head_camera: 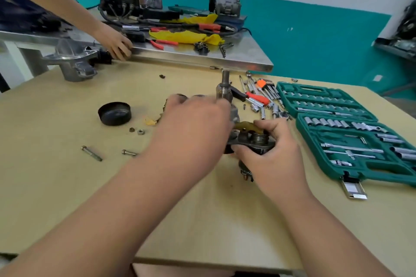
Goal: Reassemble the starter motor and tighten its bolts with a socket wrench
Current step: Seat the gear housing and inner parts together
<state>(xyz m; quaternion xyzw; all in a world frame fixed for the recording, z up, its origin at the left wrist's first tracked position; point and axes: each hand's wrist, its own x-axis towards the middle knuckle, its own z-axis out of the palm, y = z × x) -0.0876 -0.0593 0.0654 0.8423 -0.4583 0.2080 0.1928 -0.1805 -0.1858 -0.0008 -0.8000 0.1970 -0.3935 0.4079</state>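
Clasping starter motor [249,139] from right: right hand [270,153]; left hand [193,123] alongside, grip unclear.

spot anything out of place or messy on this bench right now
Loose sockets and hex keys lie scattered on the table beside the open socket case, not in its slots. Two bolts and two nuts lie loose farther left. Nothing looks spilled.

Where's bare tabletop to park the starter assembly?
Best: the near edge of the wooden table, below the starter assembly held by the right hand. Also the near-left stretch below the two bolts, and the strip between the black cap and the aluminium housing. Crowded: loose sockets and the socket case on the right.
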